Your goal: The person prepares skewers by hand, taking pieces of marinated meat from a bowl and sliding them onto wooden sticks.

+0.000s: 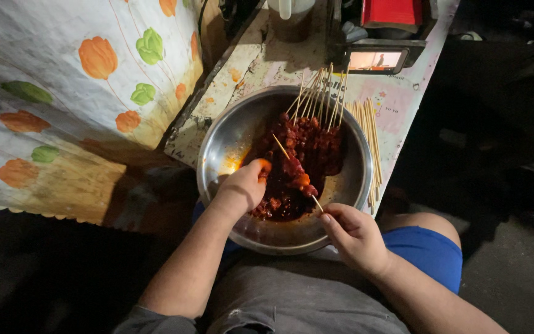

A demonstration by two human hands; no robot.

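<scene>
A steel bowl holds dark red marinated meat pieces and several loaded wooden skewers leaning on its far rim. My left hand reaches into the bowl, its sauce-stained fingers pinching meat pieces near the skewer's tip. My right hand sits at the bowl's near right rim, holding the blunt end of a thin wooden skewer that slants up across the meat.
A bundle of bare skewers lies on the worn table right of the bowl. A phone with a lit screen stands behind it, next to a pale jug. A flowered cloth hangs at the left. My knees are below the bowl.
</scene>
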